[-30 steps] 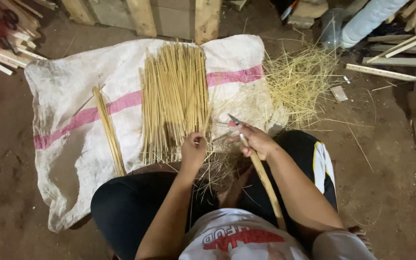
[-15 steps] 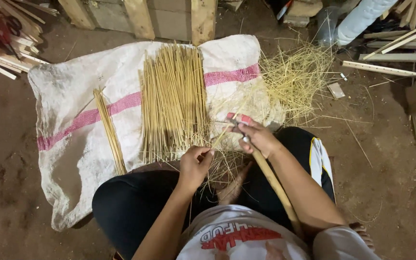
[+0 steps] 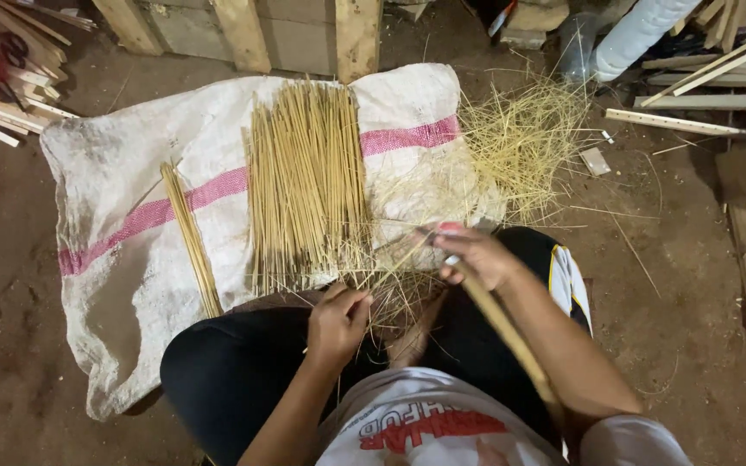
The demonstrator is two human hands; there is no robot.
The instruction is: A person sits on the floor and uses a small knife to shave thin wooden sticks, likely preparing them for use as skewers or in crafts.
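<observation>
I sit on the ground with my knees apart. My left hand (image 3: 339, 321) is closed on one end of a thin bamboo stick (image 3: 390, 263) just above my left knee. My right hand (image 3: 475, 255) grips a knife with a long wooden handle (image 3: 511, 338) that runs back under my forearm. Its blade meets the stick between my hands. Right in front of me, a broad bundle of finished bamboo sticks (image 3: 306, 185) lies on a white sack with a pink stripe (image 3: 144, 181). A smaller bundle (image 3: 190, 237) lies to its left.
A heap of pale shavings (image 3: 524, 142) spreads over the sack's right end and the dirt floor. Wooden planks and slats (image 3: 701, 86) lie at the right, more sticks (image 3: 2, 95) at the upper left, and wooden posts (image 3: 243, 30) stand at the back.
My left hand has drawn back toward my body with the thin stick. My right hand with the knife has stayed almost in place.
</observation>
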